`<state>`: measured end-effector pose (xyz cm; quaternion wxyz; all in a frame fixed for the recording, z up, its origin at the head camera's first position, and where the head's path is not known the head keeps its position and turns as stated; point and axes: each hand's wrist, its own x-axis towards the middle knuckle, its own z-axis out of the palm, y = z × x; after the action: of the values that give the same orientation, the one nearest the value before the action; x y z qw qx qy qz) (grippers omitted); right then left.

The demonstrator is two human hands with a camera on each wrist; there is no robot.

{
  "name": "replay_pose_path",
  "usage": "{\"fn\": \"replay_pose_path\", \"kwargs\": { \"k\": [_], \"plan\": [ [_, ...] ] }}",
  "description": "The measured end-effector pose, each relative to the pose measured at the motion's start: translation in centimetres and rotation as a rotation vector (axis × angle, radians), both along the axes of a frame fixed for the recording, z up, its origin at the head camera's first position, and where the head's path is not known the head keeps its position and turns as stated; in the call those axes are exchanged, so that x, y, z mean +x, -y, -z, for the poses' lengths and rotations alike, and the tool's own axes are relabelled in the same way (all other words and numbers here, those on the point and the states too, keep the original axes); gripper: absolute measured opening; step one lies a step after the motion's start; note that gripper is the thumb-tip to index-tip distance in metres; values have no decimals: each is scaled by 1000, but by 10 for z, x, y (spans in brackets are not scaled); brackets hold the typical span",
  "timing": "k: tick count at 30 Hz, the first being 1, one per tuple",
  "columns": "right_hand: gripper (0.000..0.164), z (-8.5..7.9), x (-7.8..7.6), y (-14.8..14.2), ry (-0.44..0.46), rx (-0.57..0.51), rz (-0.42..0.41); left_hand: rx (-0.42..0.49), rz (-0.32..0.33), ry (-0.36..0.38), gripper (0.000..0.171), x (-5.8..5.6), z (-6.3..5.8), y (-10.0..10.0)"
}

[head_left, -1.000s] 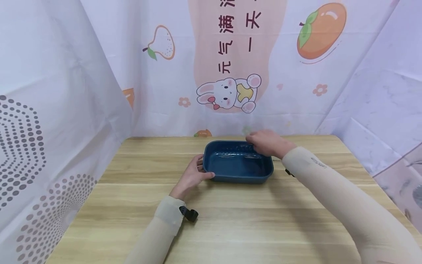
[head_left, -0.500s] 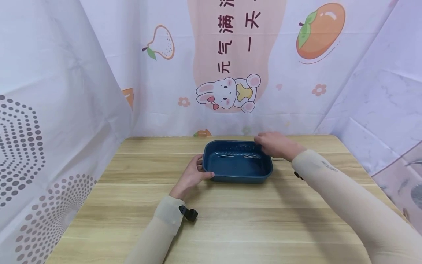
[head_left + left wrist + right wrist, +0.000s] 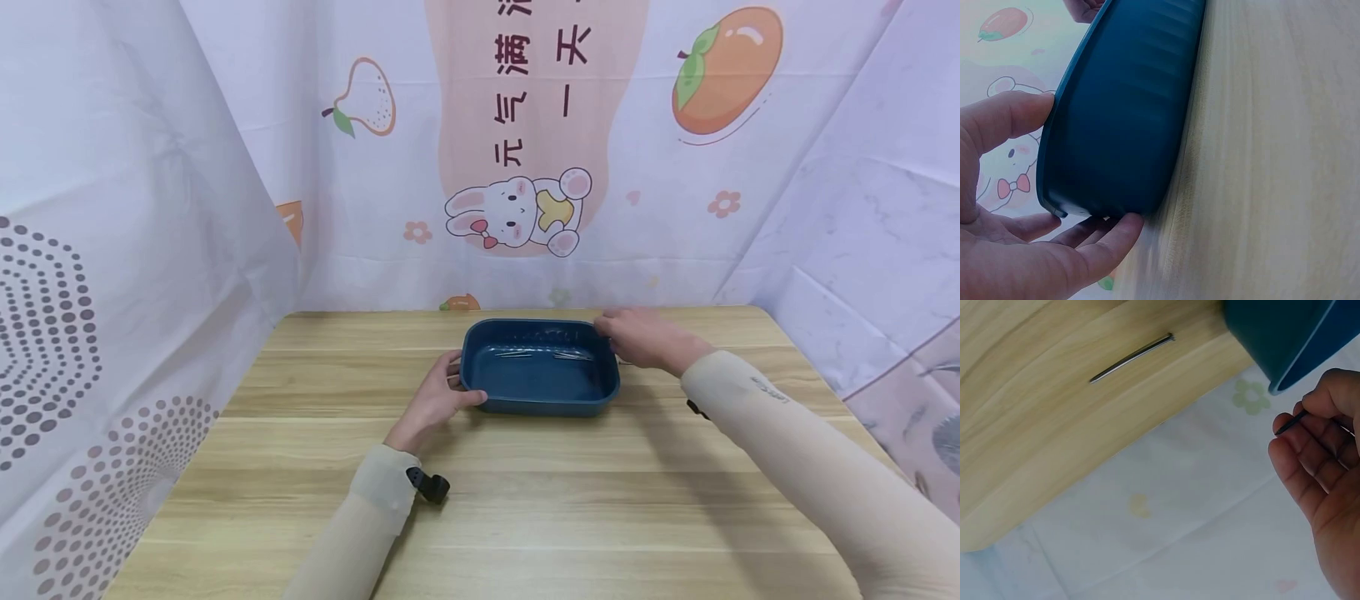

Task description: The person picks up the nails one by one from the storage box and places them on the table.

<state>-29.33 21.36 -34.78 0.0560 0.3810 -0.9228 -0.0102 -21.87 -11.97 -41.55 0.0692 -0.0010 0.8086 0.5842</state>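
Near the blue tray lies what seems a nail.

A pale wood-grain table runs out of view on the near side, its streaks going left to right and its far corners rounded. On its far half, about midway between left and right, a dark blue tray stands flat and upright, long sides facing near and far. To the right of this tray, near it but apart, a metal nail lies on the wood, head end towards the tray.
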Motion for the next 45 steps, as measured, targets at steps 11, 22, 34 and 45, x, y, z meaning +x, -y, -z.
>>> {"fn": "replay_pose_path", "kwargs": {
  "k": [11, 22, 34, 45],
  "plan": [
    [15, 15, -1, -23, -41, -32, 21, -11, 5, -14, 81, 0, -2, 1],
    [15, 31, 1, -36, -33, -55, 57, -6, 14, -18, 82, 0, -1, 1],
    [19, 58, -5, -47, 10, -28, 59, -18, 12, -15, 81, -2, -3, 0],
    [15, 71, -4, -48, 73, 2, 104, -25, 12, -12, 81, -1, 1, 1]
  ]
}}
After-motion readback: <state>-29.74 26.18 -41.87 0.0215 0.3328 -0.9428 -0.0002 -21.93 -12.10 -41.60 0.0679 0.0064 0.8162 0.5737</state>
